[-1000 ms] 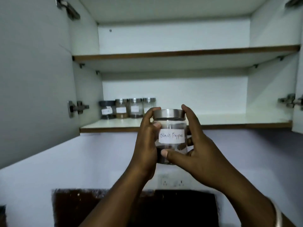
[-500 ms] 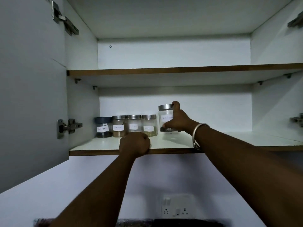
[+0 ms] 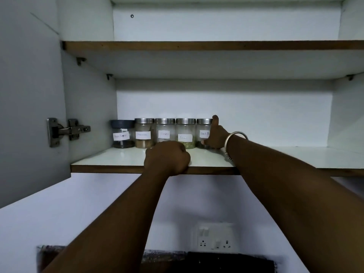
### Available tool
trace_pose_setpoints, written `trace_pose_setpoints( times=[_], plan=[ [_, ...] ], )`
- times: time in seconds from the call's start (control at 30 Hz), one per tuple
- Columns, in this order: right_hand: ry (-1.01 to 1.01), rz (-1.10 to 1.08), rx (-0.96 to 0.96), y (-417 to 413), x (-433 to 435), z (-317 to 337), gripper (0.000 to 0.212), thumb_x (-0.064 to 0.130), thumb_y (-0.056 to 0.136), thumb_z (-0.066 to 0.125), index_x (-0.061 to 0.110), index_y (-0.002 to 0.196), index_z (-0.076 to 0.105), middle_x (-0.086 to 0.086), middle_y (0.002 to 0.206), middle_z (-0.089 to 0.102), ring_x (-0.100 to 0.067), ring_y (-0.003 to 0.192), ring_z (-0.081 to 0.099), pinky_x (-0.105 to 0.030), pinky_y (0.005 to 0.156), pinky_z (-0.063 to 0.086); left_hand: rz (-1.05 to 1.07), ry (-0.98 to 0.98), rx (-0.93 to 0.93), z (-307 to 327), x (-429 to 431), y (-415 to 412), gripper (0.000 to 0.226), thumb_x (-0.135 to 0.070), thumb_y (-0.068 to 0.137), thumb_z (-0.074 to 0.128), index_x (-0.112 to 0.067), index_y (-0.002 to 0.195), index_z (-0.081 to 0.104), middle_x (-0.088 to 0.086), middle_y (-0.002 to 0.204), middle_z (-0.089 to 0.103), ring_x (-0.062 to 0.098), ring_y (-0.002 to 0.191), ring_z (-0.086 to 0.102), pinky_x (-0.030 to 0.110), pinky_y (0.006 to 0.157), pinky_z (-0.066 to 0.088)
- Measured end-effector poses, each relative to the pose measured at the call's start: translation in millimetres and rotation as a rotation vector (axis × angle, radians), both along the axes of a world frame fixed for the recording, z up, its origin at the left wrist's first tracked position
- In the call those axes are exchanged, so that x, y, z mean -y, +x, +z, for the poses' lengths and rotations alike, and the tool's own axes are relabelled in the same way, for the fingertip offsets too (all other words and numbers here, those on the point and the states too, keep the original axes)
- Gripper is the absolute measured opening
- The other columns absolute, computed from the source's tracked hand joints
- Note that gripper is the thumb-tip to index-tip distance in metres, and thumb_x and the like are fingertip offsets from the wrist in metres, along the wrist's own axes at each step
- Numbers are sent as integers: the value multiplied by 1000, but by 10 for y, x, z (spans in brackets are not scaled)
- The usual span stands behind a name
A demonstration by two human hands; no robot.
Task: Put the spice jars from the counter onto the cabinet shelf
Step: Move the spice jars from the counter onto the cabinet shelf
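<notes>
The right hand (image 3: 215, 137) has its grip wrapped round the Black Pepper jar (image 3: 203, 129) at the right end of the row along the lower shelf's (image 3: 110, 160) back edge, and I would seat it flat, label forward, before letting go, while the left hand (image 3: 167, 157) rests curled on the front edge.

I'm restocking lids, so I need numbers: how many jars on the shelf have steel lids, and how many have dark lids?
Steel-lid jars: 4, the rightmost gripped by the right hand
Dark-lid jar: 1
Total: 5
</notes>
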State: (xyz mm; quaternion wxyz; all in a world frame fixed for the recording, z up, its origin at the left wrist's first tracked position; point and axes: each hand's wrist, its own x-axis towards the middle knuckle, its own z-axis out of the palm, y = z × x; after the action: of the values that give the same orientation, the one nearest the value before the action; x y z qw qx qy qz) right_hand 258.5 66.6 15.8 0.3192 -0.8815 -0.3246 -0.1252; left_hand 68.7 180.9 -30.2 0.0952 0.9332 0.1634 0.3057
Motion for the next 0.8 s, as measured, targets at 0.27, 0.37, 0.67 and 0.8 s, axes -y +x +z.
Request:
trace_pose_setpoints(
  times=[0.27,0.37,0.67,0.8],
  plan=[
    [-25,15,-48,-32,-24,-32,124,14,95,72,12,151,-39,-29,152,46,-42,130,55,-40,107,43,3,0,8,-22,-2,-3,25,-37,81,50,-24,81,71,-5,89,73,24,88,64,32,68,40],
    [-43,49,-162,-195,99,-45,135,22,92,76,7,143,-48,-25,167,19,-34,152,32,-29,121,25,-3,-21,21,4,43,-60,34,-40,76,43,-23,79,72,-2,87,73,27,85,66,33,70,48],
    [-355,74,-36,-1220,885,-41,66,68,89,63,11,122,65,-13,132,62,-26,106,61,-28,86,48,-51,47,88,-76,322,-525,39,-42,92,44,-23,87,78,7,97,79,36,102,71,42,89,55],
    [-384,160,122,-1962,1241,-492,45,64,98,51,21,94,67,-9,101,68,-25,86,62,-18,66,42,-262,24,288,-530,702,-745,42,-25,87,45,-12,106,80,16,112,77,36,109,69,42,92,52]
  ],
)
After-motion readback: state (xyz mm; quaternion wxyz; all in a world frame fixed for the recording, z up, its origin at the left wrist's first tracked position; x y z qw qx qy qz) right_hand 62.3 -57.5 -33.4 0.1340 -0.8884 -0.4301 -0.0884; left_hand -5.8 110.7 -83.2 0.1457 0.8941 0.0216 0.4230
